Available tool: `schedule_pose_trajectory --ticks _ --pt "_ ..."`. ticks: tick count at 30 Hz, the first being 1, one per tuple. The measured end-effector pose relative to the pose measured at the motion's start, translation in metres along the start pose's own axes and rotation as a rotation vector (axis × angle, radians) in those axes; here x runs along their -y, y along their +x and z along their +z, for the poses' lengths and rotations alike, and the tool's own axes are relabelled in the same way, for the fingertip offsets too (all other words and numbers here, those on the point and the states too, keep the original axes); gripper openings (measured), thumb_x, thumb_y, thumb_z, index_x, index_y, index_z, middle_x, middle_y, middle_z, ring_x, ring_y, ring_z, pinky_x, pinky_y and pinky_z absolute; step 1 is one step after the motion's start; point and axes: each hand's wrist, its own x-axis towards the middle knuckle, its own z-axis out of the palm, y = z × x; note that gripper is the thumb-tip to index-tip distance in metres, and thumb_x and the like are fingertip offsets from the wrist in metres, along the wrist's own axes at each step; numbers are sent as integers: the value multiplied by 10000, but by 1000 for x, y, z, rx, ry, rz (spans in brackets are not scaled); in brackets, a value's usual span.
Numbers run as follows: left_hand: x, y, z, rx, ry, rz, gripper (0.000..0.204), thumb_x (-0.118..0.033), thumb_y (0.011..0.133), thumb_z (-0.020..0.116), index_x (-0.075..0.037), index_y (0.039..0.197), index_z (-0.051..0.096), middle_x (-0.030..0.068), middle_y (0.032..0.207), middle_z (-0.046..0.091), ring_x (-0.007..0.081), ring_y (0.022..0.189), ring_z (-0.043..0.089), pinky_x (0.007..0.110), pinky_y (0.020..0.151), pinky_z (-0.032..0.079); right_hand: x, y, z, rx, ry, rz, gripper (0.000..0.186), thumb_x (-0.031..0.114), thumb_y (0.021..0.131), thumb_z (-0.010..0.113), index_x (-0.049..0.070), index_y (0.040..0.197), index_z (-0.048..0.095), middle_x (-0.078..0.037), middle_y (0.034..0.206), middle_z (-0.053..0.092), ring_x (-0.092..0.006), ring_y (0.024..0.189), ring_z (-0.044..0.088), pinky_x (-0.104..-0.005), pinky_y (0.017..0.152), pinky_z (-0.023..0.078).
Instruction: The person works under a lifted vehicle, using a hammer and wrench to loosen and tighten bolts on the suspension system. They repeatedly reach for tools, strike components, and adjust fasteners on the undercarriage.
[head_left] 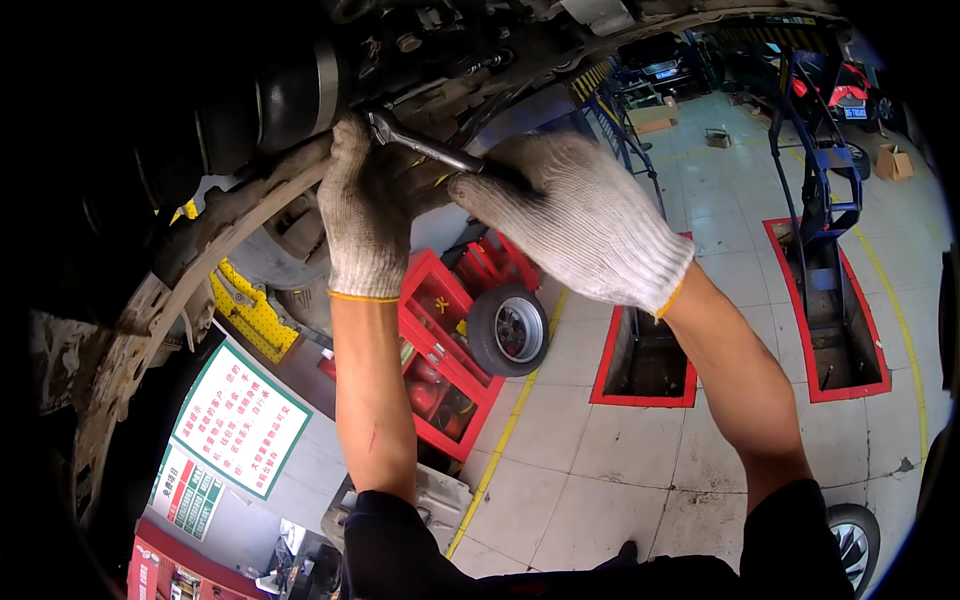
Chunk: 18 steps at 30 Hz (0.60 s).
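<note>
My right hand [580,210], in an off-white knitted work glove, is closed round the handle of a metal ratchet wrench [425,147]. The wrench slants up and left to its head, which meets the dirty underside of a raised car [440,95]. My left hand [365,220], in a soiled glove of the same kind, is raised to the wrench head with its fingers closed against it. The fingertips are partly hidden, and so is whatever the head sits on. A long brown metal edge of the car [250,210] runs down to the left.
Below stand a red cabinet [440,340] and an upright wheel [508,330]. Red-framed floor pits [645,398] and a blue lift [832,190] are at the right. A yellow perforated plate [250,315] and a white sign board [242,420] are at the left.
</note>
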Motion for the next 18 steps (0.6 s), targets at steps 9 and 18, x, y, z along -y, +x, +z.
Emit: schedule_pose_trajectory --ticks 9,18 --pt "-5 13 0 -21 -83 61 439 -468 1012 646 -85 1224 617 138 1141 696 340 1132 681 510 1003 549 7 20 152 -567 579 135 220 232 1034 569 17 988 589 -239 722 622 -426 638 665 -489 588 516" --pt "-3 -1 17 -191 46 -60 700 -664 1014 503 -38 1317 583 242 1238 686 414 1174 651 572 1019 519 1 50 -62 344 -138 54 481 469 994 606 9 866 662 -48 570 539 -179 528 609 -348 529 531"
